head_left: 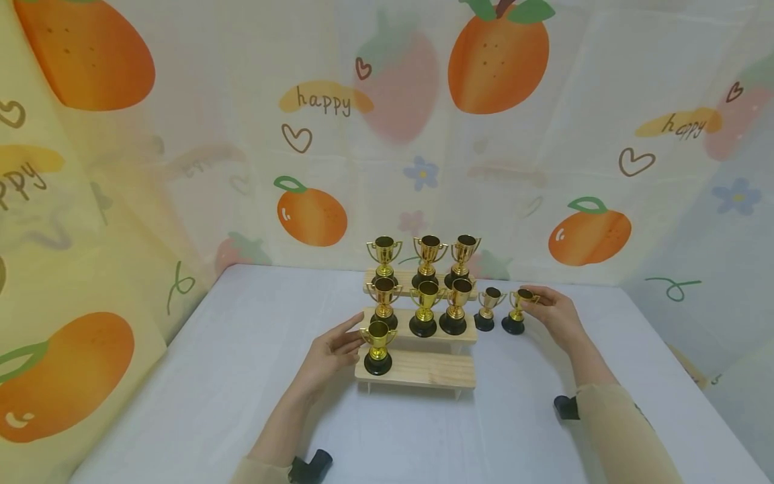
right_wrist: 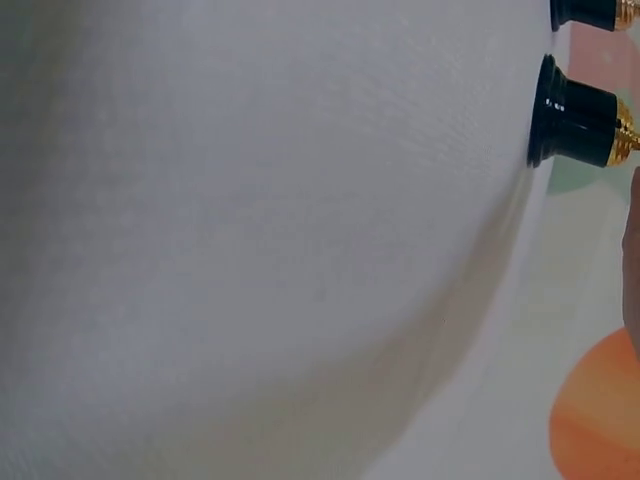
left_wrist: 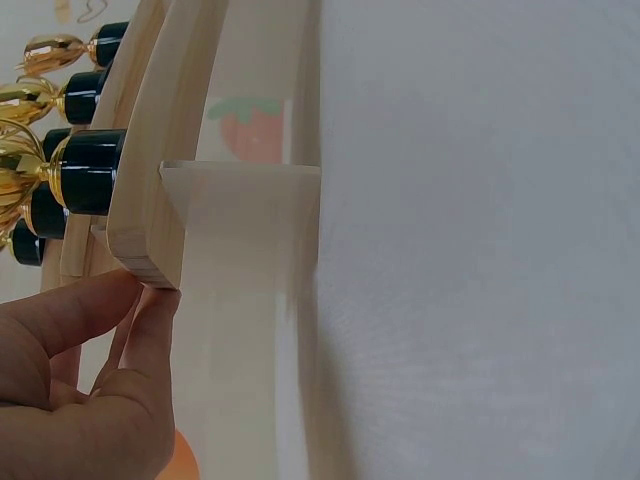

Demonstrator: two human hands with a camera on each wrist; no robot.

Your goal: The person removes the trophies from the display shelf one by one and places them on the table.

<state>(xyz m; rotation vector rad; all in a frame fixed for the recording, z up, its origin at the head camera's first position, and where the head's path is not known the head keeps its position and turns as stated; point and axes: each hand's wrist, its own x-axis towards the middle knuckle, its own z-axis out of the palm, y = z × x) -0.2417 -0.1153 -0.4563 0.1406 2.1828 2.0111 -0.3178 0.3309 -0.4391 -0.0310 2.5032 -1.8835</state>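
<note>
While the right hand pinches the rightmost trophy high up, that trophy stands upright on the surface, right of the wooden stand, whose lowest step lies left and nearer; the left hand, fingers relaxed, touches the stand's left end.

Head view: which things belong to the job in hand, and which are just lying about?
Apparently in the job:
- wooden shelves; left hand touches the front one
- gold trophies: seven on shelves, two beside them
- right hand at the outermost trophy

Just surroundings:
- white table
- fruit-print backdrop
- black wrist devices
</note>
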